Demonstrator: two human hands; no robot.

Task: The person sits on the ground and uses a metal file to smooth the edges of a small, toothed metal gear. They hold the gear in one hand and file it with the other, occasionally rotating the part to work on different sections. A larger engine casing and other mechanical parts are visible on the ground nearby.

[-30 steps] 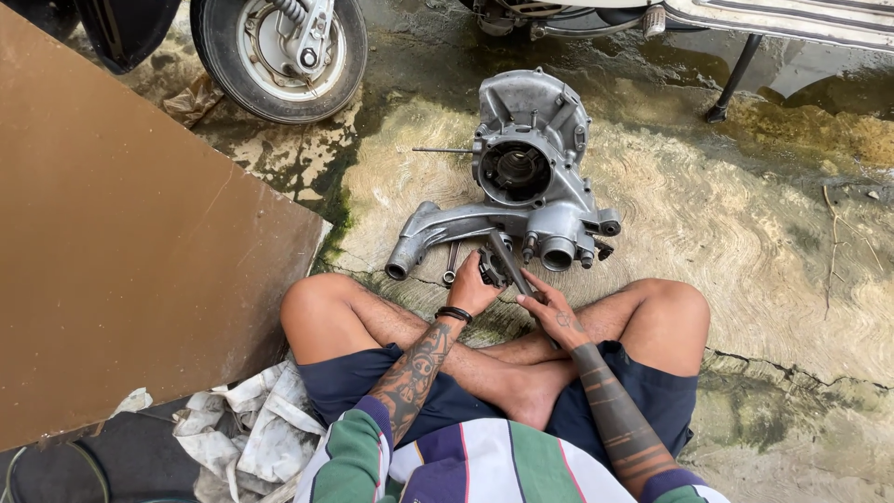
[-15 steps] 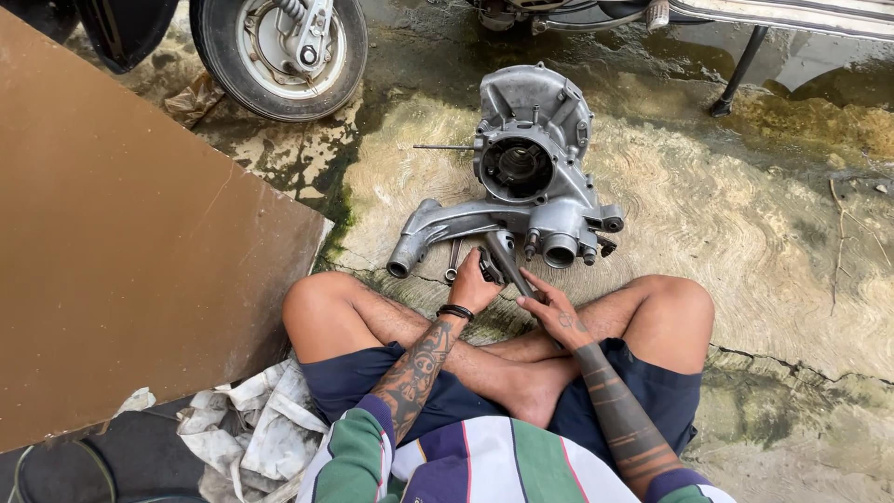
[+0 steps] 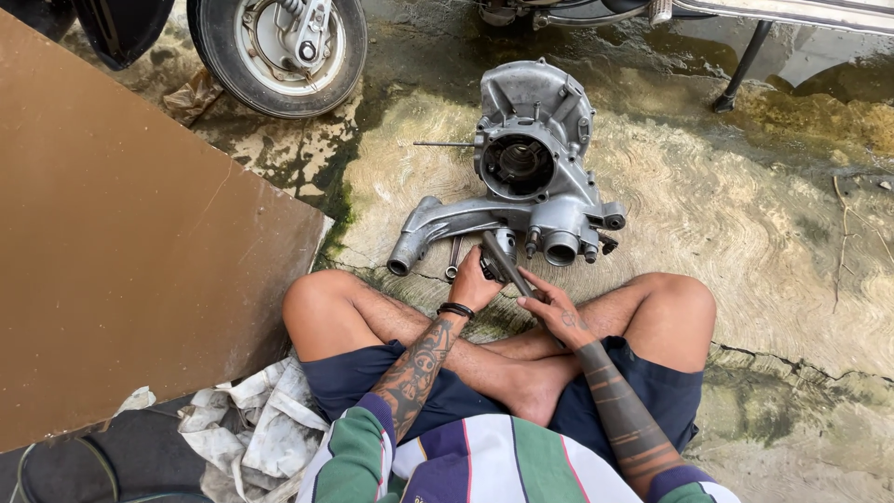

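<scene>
Stained concrete floor (image 3: 745, 214): your hands stay put, left hand (image 3: 475, 284) and right hand (image 3: 559, 312) both grasping the dark metal tool (image 3: 506, 265) against the grey cast-aluminium engine casing (image 3: 531, 186).

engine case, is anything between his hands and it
Nothing visible. The left hand and right hand share a dark metal tool right at the lower edge of the engine case. A wrench lies on the ground beside them, out of the way.

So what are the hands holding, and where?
Both hands hold a dark metal bar tool: the left hand near its upper end by the engine casing, the right hand at its lower end.
</scene>
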